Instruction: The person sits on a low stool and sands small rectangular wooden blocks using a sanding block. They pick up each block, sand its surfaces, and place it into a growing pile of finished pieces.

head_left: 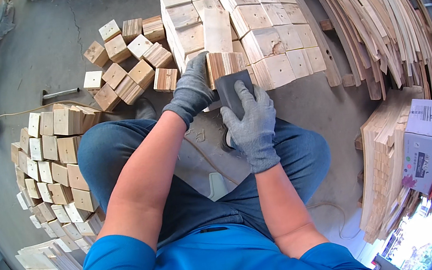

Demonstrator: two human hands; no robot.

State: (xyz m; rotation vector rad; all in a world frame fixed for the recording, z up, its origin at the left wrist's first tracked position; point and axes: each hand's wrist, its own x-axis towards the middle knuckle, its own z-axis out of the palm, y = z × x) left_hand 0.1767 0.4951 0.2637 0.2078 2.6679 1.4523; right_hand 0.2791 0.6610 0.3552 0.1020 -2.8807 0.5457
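My gloved left hand [194, 88] grips a laminated wooden block [225, 63] by its left side, just in front of the big stack of wooden blocks [268, 17]. A dark grey rectangular block, looking like a sanding block [229, 93], is in my gloved right hand [251, 121]. Its far end meets or overlaps the near edge of the wooden block; whether they press together I cannot tell. The fingers of my right hand lie over its top. A flat pale board [217, 30] rests on the stack right behind the held block.
Loose wooden blocks [118, 49] lie on the concrete floor ahead left, near a metal-handled tool [61, 92]. More blocks are piled [52, 149] at my left. Long wooden strips [359, 15] and a printed carton [423, 144] stand at right. A cord [205, 158] crosses the floor between my legs.
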